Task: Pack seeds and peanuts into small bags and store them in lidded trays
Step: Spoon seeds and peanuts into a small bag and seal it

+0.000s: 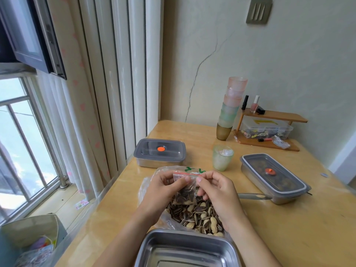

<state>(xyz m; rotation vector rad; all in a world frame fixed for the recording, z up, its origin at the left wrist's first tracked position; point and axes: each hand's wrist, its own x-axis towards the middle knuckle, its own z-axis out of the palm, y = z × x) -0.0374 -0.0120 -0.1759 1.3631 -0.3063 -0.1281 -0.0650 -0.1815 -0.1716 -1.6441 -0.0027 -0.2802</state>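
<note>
We see both hands raised over the pale wooden table (289, 228), sharing a small clear zip bag with a red strip along its mouth (185, 185). The left hand (163, 191) pinches the bag's upper left edge between thumb and curled fingers, and the right hand (217, 190) pinches its upper right edge in the same way. The small bag hangs upright between them, its lower part filled with striped seeds. Right under it lies a large crumpled clear plastic bag (143, 189), open and holding a heap of striped sunflower seeds and pale peanuts (198, 216). Nearest to us stands an open rectangular stainless steel tray (154, 245), its far rim touching the large bag. Further off on the left sits a steel tray with a grey lid and orange button (159, 153); on the right is a longer steel tray with the same kind of lid (273, 178), dark contents showing through it. Between these two trays stands a green ribbed glass cup (222, 158).
</note>
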